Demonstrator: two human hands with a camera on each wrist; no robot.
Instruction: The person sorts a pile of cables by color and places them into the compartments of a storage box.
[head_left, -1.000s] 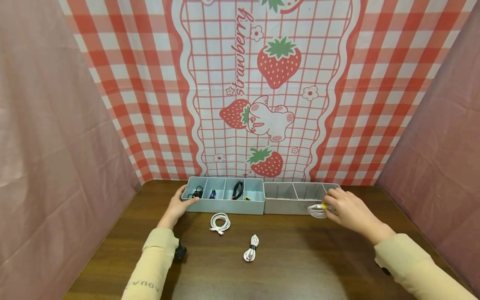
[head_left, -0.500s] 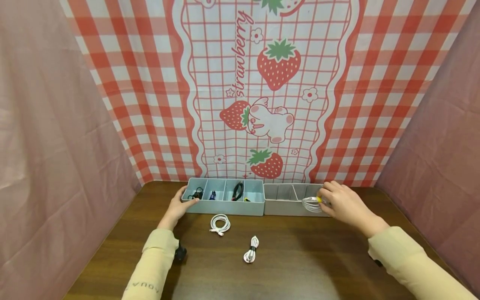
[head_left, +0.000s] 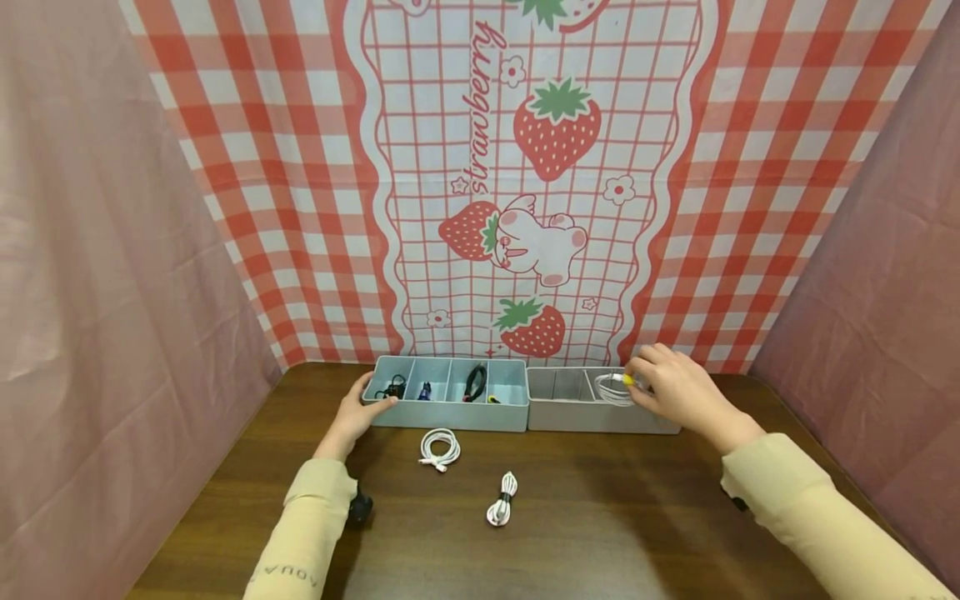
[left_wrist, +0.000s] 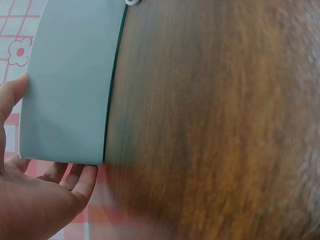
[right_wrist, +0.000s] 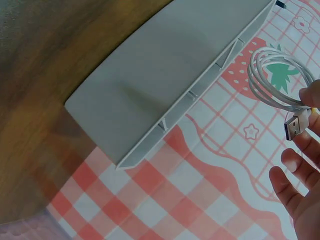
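Observation:
My right hand (head_left: 678, 390) pinches a coiled white USB cable (head_left: 613, 390) with a yellow band, over the right part of the grey divided box (head_left: 592, 417). In the right wrist view the USB cable's coil (right_wrist: 270, 85) hangs from thumb and fingers beyond the box's rim, its plug (right_wrist: 296, 125) exposed. My left hand (head_left: 358, 415) holds the left end of the light blue divided box (head_left: 450, 414), thumb on the front rim. The left wrist view shows the left hand's fingertips (left_wrist: 85, 181) against the blue box's end wall (left_wrist: 70, 100).
On the wooden table (head_left: 585, 517) lie a white coiled cable (head_left: 440, 450) and a white bundled cable (head_left: 502, 498) with a black tie. The blue box holds a black cable (head_left: 395, 387), a purplish-blue item (head_left: 425, 391), a black coil (head_left: 476, 382) and a small yellow-and-black item (head_left: 493, 399).
My right hand has moved left with the white USB cable, from in front of the grey box's right end to over its compartments. My left hand has stayed at the blue box.

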